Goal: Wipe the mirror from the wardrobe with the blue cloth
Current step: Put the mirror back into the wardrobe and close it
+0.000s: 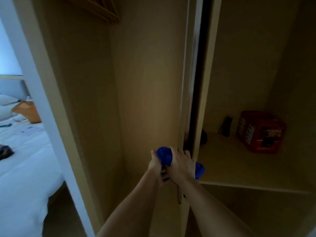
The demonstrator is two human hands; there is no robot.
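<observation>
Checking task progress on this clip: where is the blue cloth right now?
In the head view, the blue cloth sits low centre, bunched between the left hand and right hand, against the edge of the wardrobe's upright panel.

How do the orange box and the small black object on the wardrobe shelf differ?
The orange box is large, bright and labelled; the black object is slim, dark and plain. The box sits nearer the shelf's right side, the black object left of it. Both stand on the same shelf.

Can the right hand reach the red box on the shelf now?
Probably yes: the shelf is open in front of the red box, but the right hand grips the blue cloth.
</observation>
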